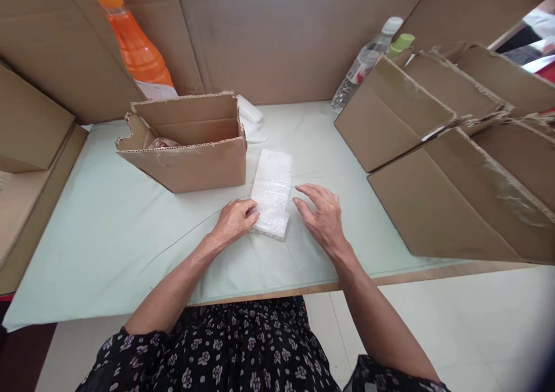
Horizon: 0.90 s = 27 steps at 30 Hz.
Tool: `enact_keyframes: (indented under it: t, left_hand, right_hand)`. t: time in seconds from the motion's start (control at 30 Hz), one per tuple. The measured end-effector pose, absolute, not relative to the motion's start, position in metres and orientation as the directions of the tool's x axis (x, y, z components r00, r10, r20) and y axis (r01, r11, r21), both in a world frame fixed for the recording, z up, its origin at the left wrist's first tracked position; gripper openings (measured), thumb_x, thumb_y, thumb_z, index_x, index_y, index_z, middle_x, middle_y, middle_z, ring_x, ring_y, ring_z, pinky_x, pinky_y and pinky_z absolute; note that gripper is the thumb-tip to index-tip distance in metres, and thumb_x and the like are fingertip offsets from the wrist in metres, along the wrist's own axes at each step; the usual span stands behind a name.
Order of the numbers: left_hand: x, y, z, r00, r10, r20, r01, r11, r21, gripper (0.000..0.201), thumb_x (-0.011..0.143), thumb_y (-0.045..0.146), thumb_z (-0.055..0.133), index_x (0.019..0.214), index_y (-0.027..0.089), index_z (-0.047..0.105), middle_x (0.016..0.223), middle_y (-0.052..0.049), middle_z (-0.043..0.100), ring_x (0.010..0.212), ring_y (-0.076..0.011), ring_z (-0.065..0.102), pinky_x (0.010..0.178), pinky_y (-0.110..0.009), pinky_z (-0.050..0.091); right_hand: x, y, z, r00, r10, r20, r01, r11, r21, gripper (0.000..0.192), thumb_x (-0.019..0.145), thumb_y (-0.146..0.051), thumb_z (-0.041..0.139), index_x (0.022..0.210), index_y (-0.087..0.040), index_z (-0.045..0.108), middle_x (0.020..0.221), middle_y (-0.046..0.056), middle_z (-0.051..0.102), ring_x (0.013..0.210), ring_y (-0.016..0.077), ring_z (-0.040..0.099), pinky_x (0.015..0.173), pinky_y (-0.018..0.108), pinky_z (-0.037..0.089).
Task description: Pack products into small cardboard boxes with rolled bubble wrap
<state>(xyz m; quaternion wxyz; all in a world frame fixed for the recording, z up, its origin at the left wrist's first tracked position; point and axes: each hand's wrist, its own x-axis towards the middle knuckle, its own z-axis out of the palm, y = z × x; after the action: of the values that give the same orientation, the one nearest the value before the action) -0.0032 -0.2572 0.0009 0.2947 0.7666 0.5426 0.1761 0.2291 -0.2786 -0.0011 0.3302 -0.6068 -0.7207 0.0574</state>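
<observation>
A flat, folded bubble wrap packet [272, 192] lies on the pale green cloth in front of me, its long side running away from me. My left hand [235, 221] is at its near left edge, fingers curled, thumb and forefinger closed on that edge. My right hand [321, 214] hovers just right of the packet, thumb and fingers apart, with nothing in its grasp. A thin dark thread [182, 237] runs from the lower left up to my left hand. A short thin line shows at my right fingertips; whether it is the same thread is hidden by the packet.
An open cardboard box [203, 169] holding something reddish stands behind my left hand. More white wrap [249, 111] lies beside it. Several cardboard boxes [459, 207] fill the right. An orange bottle [141, 51] and a clear bottle [362, 65] stand at the back.
</observation>
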Motion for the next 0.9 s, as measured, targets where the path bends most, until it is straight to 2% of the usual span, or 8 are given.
enact_keyframes:
  t: [0.1,0.17,0.3,0.43,0.53,0.63,0.73,0.9]
  left_hand:
    - [-0.004,-0.261,-0.002,0.332,0.941,-0.064,0.747,-0.221,0.627,0.01,0.082,0.021,0.059,0.086,0.021,0.068,0.07,0.002,0.062,0.066,-0.0161,0.055,0.062,-0.027,0.038]
    - [-0.004,-0.264,-0.003,0.326,0.943,-0.066,0.756,-0.218,0.617,0.02,0.083,0.021,0.06,0.1,0.022,0.07,0.073,0.0,0.066,0.068,-0.0174,0.058,0.065,-0.028,0.042]
    - [-0.002,-0.273,-0.006,0.316,0.948,-0.042,0.767,-0.229,0.599,0.035,0.084,0.018,0.059,0.118,0.021,0.066,0.086,-0.003,0.071,0.082,-0.0208,0.065,0.079,-0.032,0.05]
    - [-0.007,-0.292,-0.005,0.302,0.923,0.236,0.728,-0.384,0.568,0.047,0.089,0.023,0.058,0.136,0.02,0.055,0.131,-0.013,0.062,0.117,-0.0267,0.061,0.1,-0.041,0.049]
    - [-0.013,-0.31,-0.003,0.45,0.807,0.382,0.642,-0.59,0.489,0.056,0.089,0.03,0.063,0.142,0.022,0.049,0.144,-0.015,0.054,0.133,-0.0324,0.05,0.111,-0.049,0.04]
    - [-0.018,-0.322,-0.004,0.53,0.784,0.323,0.584,-0.613,0.532,0.059,0.089,0.022,0.059,0.146,0.022,0.045,0.131,-0.013,0.064,0.124,-0.0299,0.057,0.107,-0.048,0.043]
    - [-0.019,-0.325,-0.004,0.463,0.867,0.186,0.601,-0.461,0.653,0.057,0.091,0.018,0.052,0.147,0.022,0.045,0.108,-0.008,0.071,0.1,-0.0231,0.065,0.094,-0.04,0.05]
    - [-0.011,-0.308,-0.001,0.423,0.9,-0.103,0.684,-0.242,0.688,0.06,0.089,0.023,0.055,0.148,0.02,0.044,0.098,-0.004,0.071,0.083,-0.0206,0.066,0.082,-0.035,0.054]
  right_hand:
    - [0.226,-0.311,0.013,-0.245,0.876,0.414,0.767,0.437,-0.47,0.024,0.099,-0.03,0.054,0.117,-0.023,0.069,0.112,0.008,0.074,0.105,0.0235,0.066,0.09,0.039,0.045]
    - [0.218,-0.326,0.014,-0.408,0.845,0.346,0.738,0.529,-0.42,0.025,0.097,-0.03,0.058,0.119,-0.022,0.068,0.119,0.01,0.072,0.107,0.025,0.064,0.09,0.041,0.045]
    - [0.208,-0.329,-0.003,-0.513,0.832,0.21,0.792,0.554,-0.257,0.027,0.095,-0.027,0.06,0.121,-0.022,0.067,0.132,0.013,0.067,0.115,0.031,0.06,0.09,0.046,0.044]
    - [0.209,-0.314,-0.017,-0.491,0.818,0.299,0.789,0.563,-0.247,0.024,0.097,-0.015,0.051,0.11,-0.022,0.071,0.115,0.009,0.075,0.102,0.0245,0.066,0.088,0.042,0.042]
    - [0.211,-0.309,-0.011,-0.458,0.841,0.287,0.776,0.536,-0.333,0.024,0.096,-0.018,0.052,0.107,-0.021,0.074,0.098,0.008,0.078,0.088,0.0229,0.068,0.086,0.04,0.044]
    - [0.213,-0.312,0.002,-0.443,0.88,0.171,0.732,0.465,-0.498,0.026,0.095,-0.023,0.053,0.107,-0.022,0.075,0.091,0.005,0.078,0.085,0.0234,0.069,0.083,0.037,0.048]
    - [0.215,-0.325,0.013,-0.443,0.895,0.05,0.699,0.38,-0.606,0.028,0.096,-0.029,0.051,0.109,-0.025,0.075,0.095,0.003,0.079,0.086,0.023,0.07,0.079,0.035,0.051]
    - [0.211,-0.357,0.019,-0.224,0.894,0.387,0.809,0.392,-0.438,0.024,0.098,-0.03,0.056,0.115,-0.024,0.07,0.111,0.009,0.074,0.1,0.0258,0.067,0.089,0.042,0.046]
